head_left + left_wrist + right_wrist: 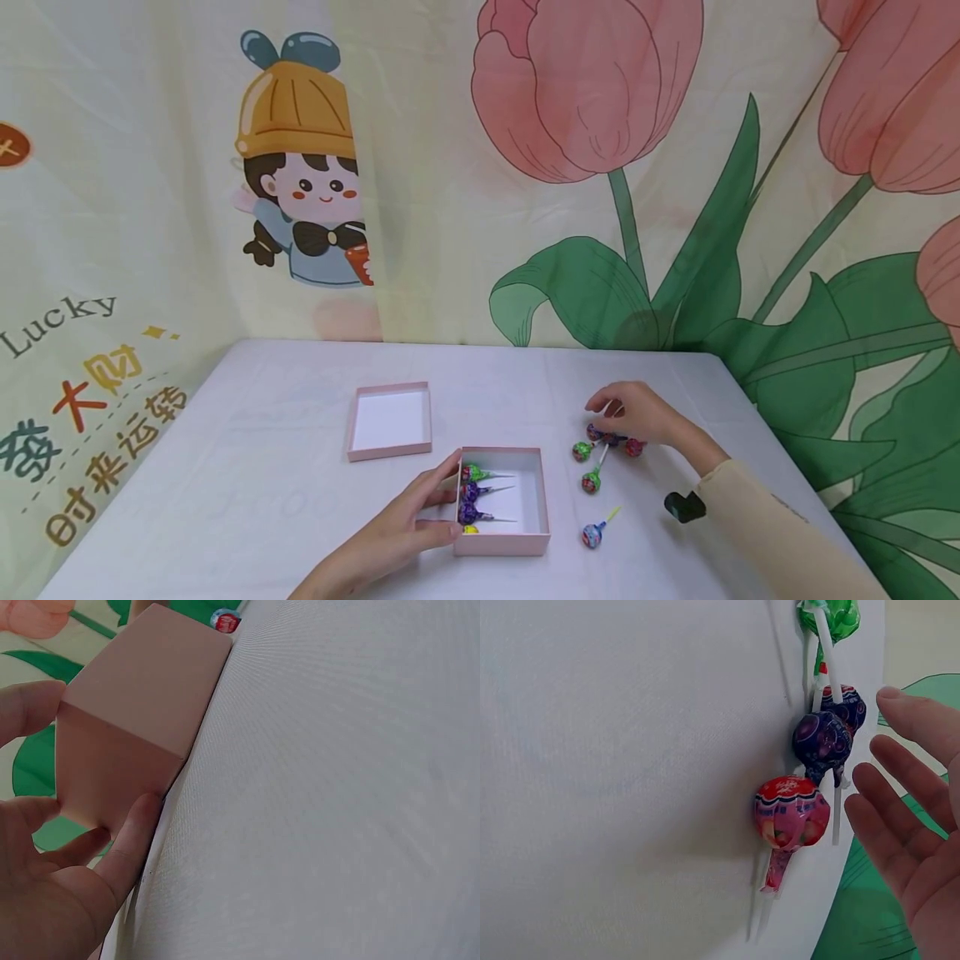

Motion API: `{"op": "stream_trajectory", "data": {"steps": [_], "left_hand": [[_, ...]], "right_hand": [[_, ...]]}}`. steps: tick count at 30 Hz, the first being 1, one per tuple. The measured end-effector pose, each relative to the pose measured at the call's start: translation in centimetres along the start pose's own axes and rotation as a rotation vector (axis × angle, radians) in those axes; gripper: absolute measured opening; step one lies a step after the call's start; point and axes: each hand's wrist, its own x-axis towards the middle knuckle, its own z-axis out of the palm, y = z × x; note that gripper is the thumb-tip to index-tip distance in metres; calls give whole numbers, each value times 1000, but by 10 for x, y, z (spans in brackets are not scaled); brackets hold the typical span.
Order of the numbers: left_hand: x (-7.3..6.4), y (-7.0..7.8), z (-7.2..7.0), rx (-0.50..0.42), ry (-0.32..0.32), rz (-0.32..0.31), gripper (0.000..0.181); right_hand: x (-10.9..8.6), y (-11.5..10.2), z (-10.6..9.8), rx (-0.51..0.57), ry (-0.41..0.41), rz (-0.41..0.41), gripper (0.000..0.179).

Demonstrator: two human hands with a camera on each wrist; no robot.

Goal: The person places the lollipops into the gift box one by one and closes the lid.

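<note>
A pink box point(501, 544) with a white inside stands at the front middle of the table. Lollipops lie in it along its left wall: a green one point(472, 472), two purple ones and a yellow one partly hidden by the wall. My left hand point(408, 521) rests against the box's left side, its fingertips point(144, 806) touching the wall and corners. Over a loose cluster of lollipops on the right, my right hand point(637, 412) hovers with fingers spread and nothing in them. That cluster holds a red-pink lollipop point(789, 814), dark purple ones point(823, 740) and green ones point(840, 619).
The box's lid point(392, 419) lies inside-up behind the box, to its left. A blue lollipop point(592, 535) with a yellow stick lies to the right of the box. A black object point(684, 507) shows beside the right sleeve. Printed cloth hangs behind the white table point(225, 467).
</note>
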Motion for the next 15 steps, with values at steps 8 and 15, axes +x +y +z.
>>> {"op": "stream_trajectory", "data": {"steps": [8,15], "left_hand": [[0,1,-1,-6,-3,6,90],[1,-1,-1,0,-8,2,89]], "right_hand": [[1,6,4,11,-61,24,23],[0,5,7,-4,-62,74,24]]}}
